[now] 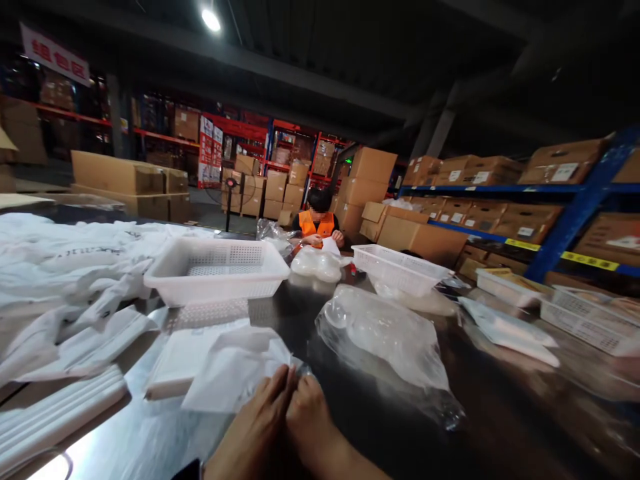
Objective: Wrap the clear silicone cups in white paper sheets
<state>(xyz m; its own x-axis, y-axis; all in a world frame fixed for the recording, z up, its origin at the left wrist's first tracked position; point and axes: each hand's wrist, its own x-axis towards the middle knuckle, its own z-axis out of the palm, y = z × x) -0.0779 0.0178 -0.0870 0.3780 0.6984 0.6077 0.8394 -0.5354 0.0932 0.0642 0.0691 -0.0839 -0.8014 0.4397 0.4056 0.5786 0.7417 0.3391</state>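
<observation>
At the left of the frame lay a heap of white bags (65, 267), with a white basket (217, 267) right of it. At bottom centre the left hand (260, 427) and right hand (310, 420) met, fingers pinched together on the edge of a white pouch (230, 377). A clear plastic bag (385, 340) lay right of them. A person in an orange vest (317, 223) sat beyond.

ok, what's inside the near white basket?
The white basket shows only its perforated floor and far wall; nothing visible in it. Its near wall hides the front strip of the floor.
</observation>
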